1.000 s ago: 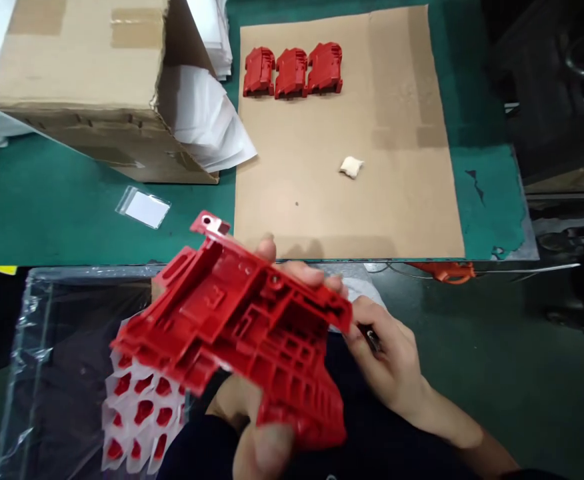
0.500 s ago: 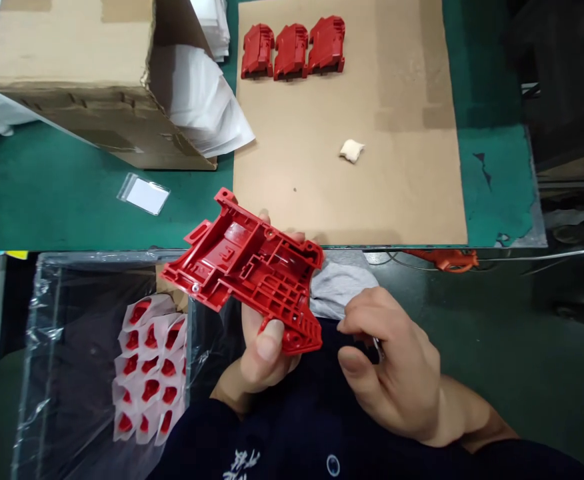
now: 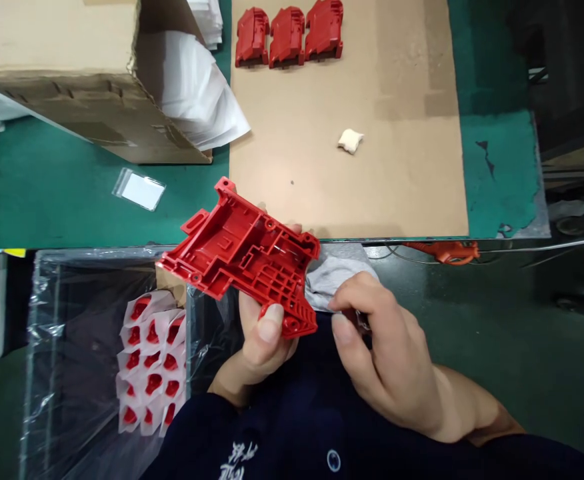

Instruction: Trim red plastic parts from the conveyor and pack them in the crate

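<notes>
My left hand (image 3: 265, 340) grips a red plastic housing (image 3: 252, 253) by its lower right end, thumb on top and fingers beneath. Its ribbed inner side, with walls and screw posts, faces up toward me. To the right of it, apart from the housing, is my right hand (image 3: 392, 353), with thumb and forefinger brought close together and the other fingers curled. A bit of something shiny shows inside those curled fingers, too hidden to name. Beyond, on the brown cardboard sheet (image 3: 392, 193), stand three red plastic housings (image 3: 287, 37) in a row.
A cardboard box (image 3: 57, 40) with white foam sleeves (image 3: 197, 93) lies on the green table (image 3: 47, 180) at left. Nearby is a small clear bag (image 3: 141, 189). A cream-coloured scrap (image 3: 351, 141) rests on the sheet. Below left, a plastic-lined bin (image 3: 72, 320) holds wrapped red parts (image 3: 152, 363).
My right thumb and forefinger have drawn closer together, and the hand has shifted slightly left. The housing stays in my left hand, a little higher in view. The camera view has shifted slightly.
</notes>
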The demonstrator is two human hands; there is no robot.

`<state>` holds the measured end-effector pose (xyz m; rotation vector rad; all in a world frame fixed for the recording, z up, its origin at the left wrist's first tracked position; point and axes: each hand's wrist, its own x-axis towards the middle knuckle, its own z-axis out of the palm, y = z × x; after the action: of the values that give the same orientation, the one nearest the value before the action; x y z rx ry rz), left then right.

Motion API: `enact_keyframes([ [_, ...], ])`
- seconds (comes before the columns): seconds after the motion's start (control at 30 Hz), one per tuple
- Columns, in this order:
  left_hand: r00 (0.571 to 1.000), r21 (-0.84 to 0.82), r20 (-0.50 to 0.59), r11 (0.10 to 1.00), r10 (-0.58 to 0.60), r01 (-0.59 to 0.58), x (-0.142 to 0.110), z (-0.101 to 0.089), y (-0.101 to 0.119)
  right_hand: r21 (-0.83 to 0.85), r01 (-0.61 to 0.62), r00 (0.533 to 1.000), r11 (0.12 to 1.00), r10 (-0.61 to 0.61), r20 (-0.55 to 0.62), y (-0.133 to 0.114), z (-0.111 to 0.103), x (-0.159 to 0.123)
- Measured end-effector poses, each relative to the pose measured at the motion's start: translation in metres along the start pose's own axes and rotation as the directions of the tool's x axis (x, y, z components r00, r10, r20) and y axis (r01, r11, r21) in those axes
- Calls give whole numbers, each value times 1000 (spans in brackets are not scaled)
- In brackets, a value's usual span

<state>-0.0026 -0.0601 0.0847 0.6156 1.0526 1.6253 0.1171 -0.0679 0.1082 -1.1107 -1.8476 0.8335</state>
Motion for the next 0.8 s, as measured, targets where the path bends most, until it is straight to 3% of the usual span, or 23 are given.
enact_keyframes([
  [0.1, 1000, 11, 21, 1000, 17, -17, 0, 0, 0, -255, 36, 996, 966, -56, -72, -4, 6, -5],
  [0.27, 996, -17, 79, 999, 41, -40, -1, -2, 0, -556, 117, 989, 823, -149, -13, -8, 9, -6],
  [0.43, 992, -25, 112, 998, 56, -53, -5, -5, -2, -654, 153, 984, 741, -174, 33, -7, 3, -2],
  [0.6, 998, -13, 65, 1000, 12, -11, -8, -3, 1, -662, 135, 986, 737, -165, 18, -7, 3, -1],
  [0.8, 996, -53, 91, 998, 23, -18, -8, -2, 1, -686, 132, 984, 715, -178, 4, -8, 2, -1],
])
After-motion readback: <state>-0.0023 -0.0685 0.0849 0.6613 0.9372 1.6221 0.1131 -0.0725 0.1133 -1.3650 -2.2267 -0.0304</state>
